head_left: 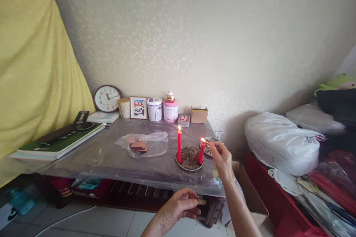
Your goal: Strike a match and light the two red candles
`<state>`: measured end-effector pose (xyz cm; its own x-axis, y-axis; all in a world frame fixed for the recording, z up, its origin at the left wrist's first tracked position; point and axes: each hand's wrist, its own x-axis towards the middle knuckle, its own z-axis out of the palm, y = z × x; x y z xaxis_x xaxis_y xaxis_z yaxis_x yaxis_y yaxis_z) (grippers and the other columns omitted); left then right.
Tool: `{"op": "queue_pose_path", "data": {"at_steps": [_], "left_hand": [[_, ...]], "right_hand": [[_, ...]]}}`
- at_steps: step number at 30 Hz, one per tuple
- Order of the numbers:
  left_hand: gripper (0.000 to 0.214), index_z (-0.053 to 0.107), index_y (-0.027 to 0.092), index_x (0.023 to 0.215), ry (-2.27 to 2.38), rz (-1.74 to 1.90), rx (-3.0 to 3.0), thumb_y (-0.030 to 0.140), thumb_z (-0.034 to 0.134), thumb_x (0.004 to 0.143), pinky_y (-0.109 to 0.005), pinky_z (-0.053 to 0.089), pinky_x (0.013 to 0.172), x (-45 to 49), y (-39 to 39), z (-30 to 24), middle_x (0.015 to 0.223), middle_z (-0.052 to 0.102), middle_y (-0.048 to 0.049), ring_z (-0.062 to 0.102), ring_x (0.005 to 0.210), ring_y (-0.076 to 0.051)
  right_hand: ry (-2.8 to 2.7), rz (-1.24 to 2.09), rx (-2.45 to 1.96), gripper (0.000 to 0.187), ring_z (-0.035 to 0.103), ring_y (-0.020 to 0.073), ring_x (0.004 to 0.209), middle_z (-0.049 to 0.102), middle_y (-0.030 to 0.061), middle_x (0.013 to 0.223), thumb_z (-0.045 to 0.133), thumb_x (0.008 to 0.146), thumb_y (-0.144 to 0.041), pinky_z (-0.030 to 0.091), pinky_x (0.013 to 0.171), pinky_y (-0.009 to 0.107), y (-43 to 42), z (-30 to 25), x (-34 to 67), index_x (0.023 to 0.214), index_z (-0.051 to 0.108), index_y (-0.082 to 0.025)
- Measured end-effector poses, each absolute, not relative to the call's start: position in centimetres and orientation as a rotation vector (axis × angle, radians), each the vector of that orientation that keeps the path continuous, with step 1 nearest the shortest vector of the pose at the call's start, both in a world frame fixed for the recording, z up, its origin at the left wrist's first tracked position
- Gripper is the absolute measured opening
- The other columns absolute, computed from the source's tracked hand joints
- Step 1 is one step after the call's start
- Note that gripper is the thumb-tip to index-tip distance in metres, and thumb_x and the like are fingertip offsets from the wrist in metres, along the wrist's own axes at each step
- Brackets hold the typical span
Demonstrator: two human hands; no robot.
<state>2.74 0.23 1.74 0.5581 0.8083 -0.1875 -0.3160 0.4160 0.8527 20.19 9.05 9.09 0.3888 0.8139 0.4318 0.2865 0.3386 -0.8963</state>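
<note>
Two red candles stand in a round dish [189, 167] of dark grains. The taller left candle [179, 148] is upright and burning. The shorter right candle [201, 151] leans slightly, with a flame at its top. My right hand [222, 157] pinches a thin match [206, 141], its burning end at that candle's wick. Below the table's front edge, my left hand [182, 205] is closed on a small flat box, apparently a matchbox [201, 202], mostly hidden by the fingers. A second dish of grains [208, 151] sits behind the right candle, partly covered by my right hand.
On the plastic-covered table [111, 155] lies a clear bag [158, 144] with brown blocks [138, 146]. A clock [108, 98], tins, a picture frame [138, 107] and a small carton [199, 114] line the wall. White bags [280, 144] and a red box [289, 207] stand at right.
</note>
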Motion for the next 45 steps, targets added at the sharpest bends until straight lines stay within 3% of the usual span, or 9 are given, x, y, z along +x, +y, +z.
{"op": "queue_pose_path", "data": {"at_steps": [10, 23, 35, 45], "left_hand": [[0.027, 0.057, 0.014, 0.083, 0.646, 0.768, 0.872, 0.029, 0.070, 0.064, -0.028, 0.043, 0.066, 2.8, 0.2, 1.8, 0.099, 0.068, -0.0126, 0.063, 0.072, -0.016], [0.029, 0.058, 0.015, 0.082, 0.659, 0.766, 0.872, 0.032, 0.071, 0.063, -0.029, 0.043, 0.067, 2.8, 0.1, 1.9, 0.094, 0.068, -0.0104, 0.063, 0.072, -0.016], [0.026, 0.058, 0.014, 0.081, 0.663, 0.771, 0.871, 0.029, 0.071, 0.064, -0.028, 0.043, 0.066, 2.8, 0.1, 1.8, 0.091, 0.068, -0.0084, 0.063, 0.072, -0.016], [0.029, 0.057, 0.014, 0.082, 0.660, 0.757, 0.860, 0.031, 0.072, 0.063, -0.029, 0.043, 0.067, 2.9, 0.3, 1.5, 0.098, 0.068, -0.0119, 0.063, 0.072, -0.016]], "right_hand": [[-1.181, 0.436, -1.233, 0.035, 0.053, 0.0134, 0.053, 0.065, 0.0012, 0.062, 0.058, 0.072, -0.049, 0.040, 0.049, 0.023, 9.0, 9.0, 20.3, 0.078, 0.066, -0.016], [-1.188, 0.407, -1.220, 0.037, 0.053, 0.0134, 0.052, 0.063, 0.0008, 0.058, 0.057, 0.073, -0.051, 0.039, 0.046, 0.022, 8.7, 9.3, 20.3, 0.077, 0.067, -0.015], [-1.173, 0.410, -1.200, 0.037, 0.059, 0.0157, 0.058, 0.068, 0.0035, 0.067, 0.057, 0.072, -0.050, 0.044, 0.050, 0.023, 8.8, 9.4, 20.6, 0.079, 0.067, -0.015], [-1.096, 0.376, -1.377, 0.042, 0.056, 0.0150, 0.050, 0.067, 0.0041, 0.065, 0.054, 0.073, -0.054, 0.040, 0.046, 0.024, 9.4, 8.8, 23.2, 0.081, 0.065, -0.015]]}}
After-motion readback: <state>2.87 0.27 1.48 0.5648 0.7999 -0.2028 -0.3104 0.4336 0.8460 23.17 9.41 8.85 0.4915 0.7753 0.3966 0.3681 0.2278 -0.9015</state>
